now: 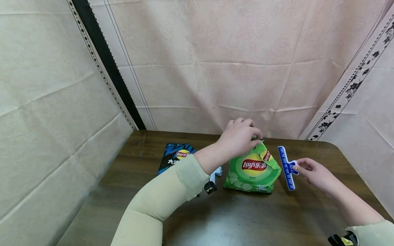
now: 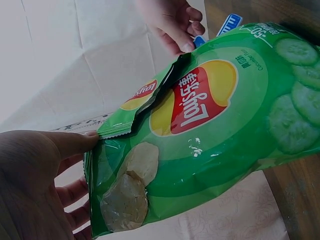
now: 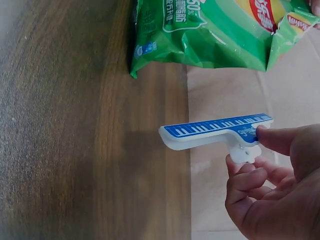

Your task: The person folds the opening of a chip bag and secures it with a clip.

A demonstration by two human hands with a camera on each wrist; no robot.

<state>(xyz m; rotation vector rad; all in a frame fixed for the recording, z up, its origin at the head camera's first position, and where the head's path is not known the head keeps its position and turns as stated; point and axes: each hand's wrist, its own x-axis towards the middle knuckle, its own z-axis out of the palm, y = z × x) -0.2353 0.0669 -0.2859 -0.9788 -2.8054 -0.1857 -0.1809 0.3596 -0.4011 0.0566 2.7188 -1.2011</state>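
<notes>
A green bag of Lay's cucumber chips (image 1: pixel 252 172) stands on the table, its top corner folded over at the right. My left hand (image 1: pixel 240 138) pinches the bag's top edge between thumb and fingers; in the left wrist view the thumb (image 2: pixel 75 142) presses near the folded flap (image 2: pixel 137 102). To the right of the bag, my right hand (image 1: pixel 315 174) holds a blue and white bag clip (image 1: pixel 287 168) by its handle tabs. The clip's long bar, printed with piano keys, points away from the fingers and is apart from the bag, as the right wrist view shows.
Left of the green bag lies a black and blue Lay's bag (image 1: pixel 173 155), partly behind my left forearm. Next to it a light blue clip (image 1: pixel 217 172) shows past the sleeve. The brown wooden table (image 1: pixel 246 218) ends at a hanging pale cloth (image 1: pixel 215 68).
</notes>
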